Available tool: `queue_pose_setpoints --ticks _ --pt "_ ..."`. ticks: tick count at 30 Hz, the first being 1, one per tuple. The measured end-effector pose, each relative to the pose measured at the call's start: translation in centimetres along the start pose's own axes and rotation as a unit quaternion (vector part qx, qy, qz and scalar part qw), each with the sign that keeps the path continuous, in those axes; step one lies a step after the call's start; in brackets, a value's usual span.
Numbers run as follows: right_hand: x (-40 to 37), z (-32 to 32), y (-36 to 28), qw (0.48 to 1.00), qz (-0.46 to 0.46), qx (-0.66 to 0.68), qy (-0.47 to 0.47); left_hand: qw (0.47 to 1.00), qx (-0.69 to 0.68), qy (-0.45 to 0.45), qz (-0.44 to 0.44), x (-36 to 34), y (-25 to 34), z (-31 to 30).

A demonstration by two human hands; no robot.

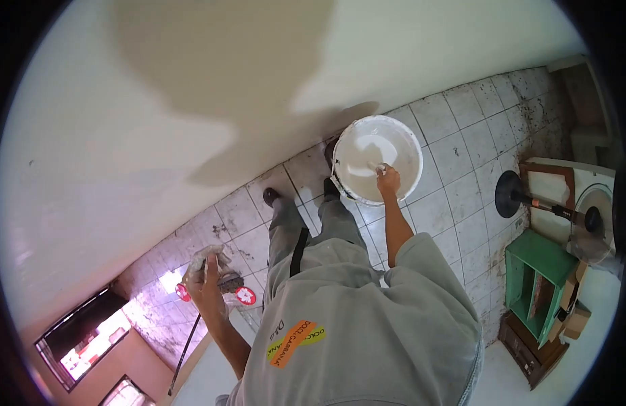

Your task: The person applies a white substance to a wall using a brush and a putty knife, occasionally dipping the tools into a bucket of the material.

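Observation:
My right hand (389, 179) reaches over a large white bucket (420, 157) with its fingers closed. Something small and whitish is at its fingertips, too indistinct to name. Pale, creamy liquid (357, 162) lies inside the bucket, and the rim is smeared white. Off to the lower left, my left hand (206, 274) is raised and bent closed around a grey-white, crumpled-looking thing (210, 256). What that thing is I cannot make out. White smears cover the fingers of this hand.
A pale wall (123, 135) runs along the tiled floor (431, 210). At the right stand a fan (594, 220) and a green cabinet (540, 247). Red-rimmed round items (246, 296) and a thin dark rod (184, 355) are near my left arm.

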State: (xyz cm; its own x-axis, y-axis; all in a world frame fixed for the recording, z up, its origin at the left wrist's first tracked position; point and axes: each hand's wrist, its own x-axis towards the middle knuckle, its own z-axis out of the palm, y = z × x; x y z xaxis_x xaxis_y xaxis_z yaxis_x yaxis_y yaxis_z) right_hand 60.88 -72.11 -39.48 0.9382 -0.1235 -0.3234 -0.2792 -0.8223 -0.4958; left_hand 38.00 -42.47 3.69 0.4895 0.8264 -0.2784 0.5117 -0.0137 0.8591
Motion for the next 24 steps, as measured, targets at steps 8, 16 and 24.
queue_pose_setpoints --ticks 8,16,24 --pt "-2.6 -4.6 1.1 0.979 -0.028 0.185 0.086 0.996 0.026 -0.03 0.078 2.4 0.4 1.2" --pt "-6.1 -8.4 2.1 0.797 0.182 0.566 0.104 0.99 -0.033 -0.039 0.132 5.3 -0.1 1.3" --pt "-7.1 -8.9 -0.1 0.767 0.178 0.6 0.139 0.99 -0.072 -0.002 0.12 6.0 -1.9 -0.9"
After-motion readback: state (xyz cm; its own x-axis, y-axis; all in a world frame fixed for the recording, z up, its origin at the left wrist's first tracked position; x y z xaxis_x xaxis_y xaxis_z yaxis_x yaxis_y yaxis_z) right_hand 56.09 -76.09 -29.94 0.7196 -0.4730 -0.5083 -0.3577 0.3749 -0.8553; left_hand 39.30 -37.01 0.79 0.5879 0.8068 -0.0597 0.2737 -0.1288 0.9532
